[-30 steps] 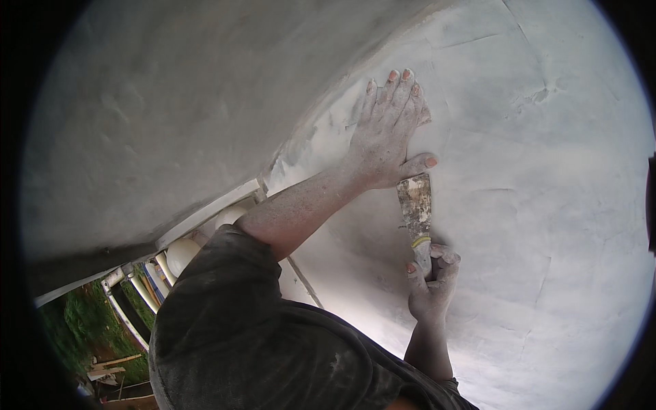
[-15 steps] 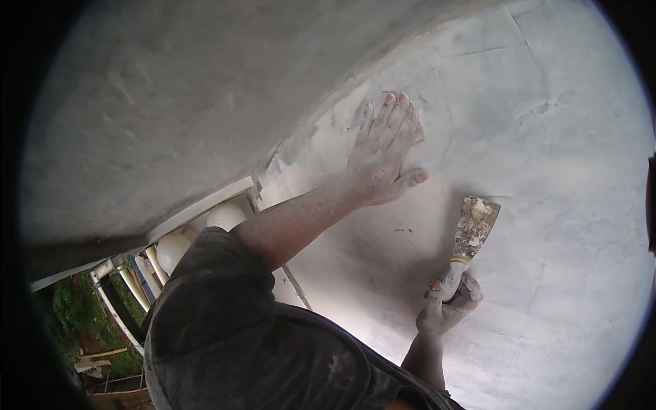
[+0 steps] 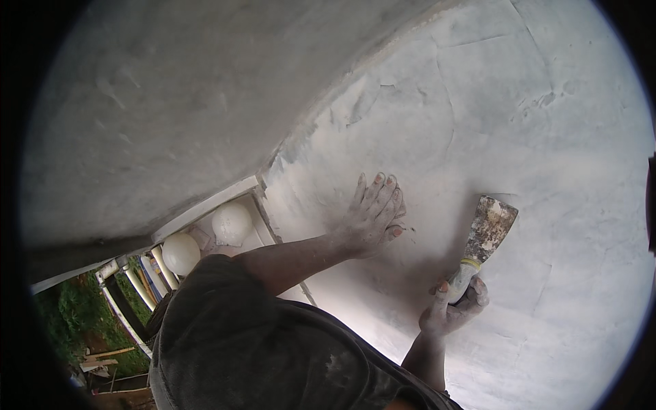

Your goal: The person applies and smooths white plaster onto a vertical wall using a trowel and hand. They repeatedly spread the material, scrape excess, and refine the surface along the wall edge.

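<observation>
Near left edge of the pale wall point(image 3: 581, 171): left hand point(image 3: 369, 222) flat, fingers stretched | to its right, right hand point(image 3: 443, 316) clamped on scraper point(image 3: 486, 239) | probably best: palm level, pressure even, blade off wall

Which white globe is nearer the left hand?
The right-hand globe, higher in the picture; the other globe sits lower and farther left, farther from the left hand.

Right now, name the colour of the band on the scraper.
The band on the scraper is yellow; it shows in the head view.
</observation>
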The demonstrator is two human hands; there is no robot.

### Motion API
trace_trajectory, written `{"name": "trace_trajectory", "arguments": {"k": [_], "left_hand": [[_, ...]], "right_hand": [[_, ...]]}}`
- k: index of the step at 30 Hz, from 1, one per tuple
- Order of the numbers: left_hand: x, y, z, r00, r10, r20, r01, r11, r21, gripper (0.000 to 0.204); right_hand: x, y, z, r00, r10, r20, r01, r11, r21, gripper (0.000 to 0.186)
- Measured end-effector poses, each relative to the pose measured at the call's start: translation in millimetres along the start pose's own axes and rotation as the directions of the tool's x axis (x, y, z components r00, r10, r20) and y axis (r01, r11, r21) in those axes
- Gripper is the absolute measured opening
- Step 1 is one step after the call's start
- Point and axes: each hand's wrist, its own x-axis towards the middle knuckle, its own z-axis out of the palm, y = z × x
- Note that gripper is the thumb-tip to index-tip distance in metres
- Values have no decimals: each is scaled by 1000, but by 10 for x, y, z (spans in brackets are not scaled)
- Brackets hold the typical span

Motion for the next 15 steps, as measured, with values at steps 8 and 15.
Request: {"name": "trace_trajectory", "arguments": {"k": [8,15], "left_hand": [[814,-114,-214,980,-46,-196,39,998,-41,66],[-790,69,144,993,-118,-15,116,989,-90,47]], "right_hand": [[-37,26,-34,999,21,28,-21,1000,-13,63],[-42,38,-46,998,64,11,-64,998,-5,68]]}}
